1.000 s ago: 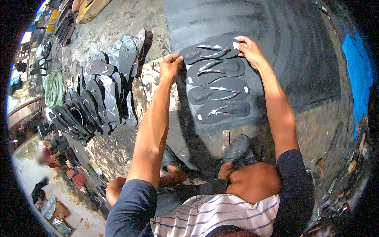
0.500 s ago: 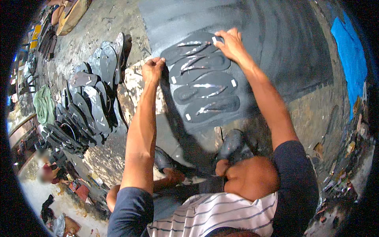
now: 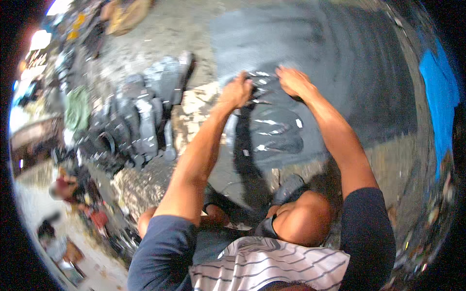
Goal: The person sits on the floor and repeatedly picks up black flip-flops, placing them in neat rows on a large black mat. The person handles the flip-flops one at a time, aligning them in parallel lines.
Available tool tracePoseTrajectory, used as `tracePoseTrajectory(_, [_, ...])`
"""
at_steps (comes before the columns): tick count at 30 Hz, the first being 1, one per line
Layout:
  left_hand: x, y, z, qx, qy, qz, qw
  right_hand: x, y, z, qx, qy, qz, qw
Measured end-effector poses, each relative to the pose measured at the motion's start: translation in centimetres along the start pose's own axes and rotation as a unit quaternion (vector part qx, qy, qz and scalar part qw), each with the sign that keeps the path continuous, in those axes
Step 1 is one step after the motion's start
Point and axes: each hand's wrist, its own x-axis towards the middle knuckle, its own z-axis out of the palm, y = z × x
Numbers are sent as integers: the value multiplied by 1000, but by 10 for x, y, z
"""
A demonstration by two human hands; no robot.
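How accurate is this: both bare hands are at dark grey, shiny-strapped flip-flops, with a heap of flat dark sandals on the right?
Wrong side: the head view shows the heap of sandals on the left. Left hand and right hand are indeed at those flip-flops.

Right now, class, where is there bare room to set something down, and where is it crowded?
The grey mat has bare room beyond the left hand and right hand, and rightward from the right hand toward the blue sheet. It is crowded between the hands and on their near side, where flip-flops lie, and at left, where more sandals are heaped.
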Motion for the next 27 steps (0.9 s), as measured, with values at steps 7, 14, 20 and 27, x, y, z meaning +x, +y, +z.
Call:
tracePoseTrajectory(7, [-5, -122, -144, 155, 138, 74, 975, -30, 49, -6, -1, 316, -90, 944])
tracePoseTrajectory(14, [-144, -280, -236, 70, 289, -30, 954, -90, 45, -103, -36, 387, -42, 920])
tracePoseTrajectory(20, [-234, -331, -179, 43, 497, -142, 855, -84, -43, -153, -70, 313, -23, 947])
tracePoseTrajectory(27, [-242, -379, -203, 70, 477, -115, 869, 3, -181, -139, -22, 338, -189, 922])
